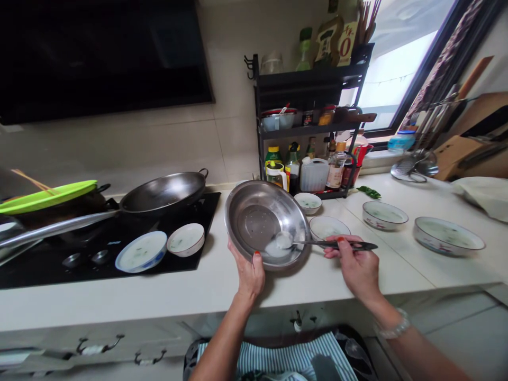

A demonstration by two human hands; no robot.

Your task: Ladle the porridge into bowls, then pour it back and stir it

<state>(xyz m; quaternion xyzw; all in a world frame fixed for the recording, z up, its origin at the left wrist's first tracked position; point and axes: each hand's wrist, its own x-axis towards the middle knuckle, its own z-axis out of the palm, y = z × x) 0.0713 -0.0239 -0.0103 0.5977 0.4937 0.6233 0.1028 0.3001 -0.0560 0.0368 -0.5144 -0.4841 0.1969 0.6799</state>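
My left hand [250, 272] grips the near rim of a metal basin [260, 209], which is tilted towards me. A little whitish liquid pools at the basin's low side. Pinched in my right hand [355, 264] is the dark handle of a spoon [337, 244], its bowl dipping into that liquid. Just behind the spoon sits a small bowl [329, 226] of pale liquid, partly hidden by the basin and my hand. Another small bowl [308, 202] with green bits stands farther back.
Two filled bowls, one white [384, 214] and one larger [448, 235], stand to the right. On the black cooktop [95, 248] are a blue-rimmed bowl [141, 251], a smaller bowl [186, 239] and a wok [164, 191]. A black rack [305, 129] of bottles rises behind.
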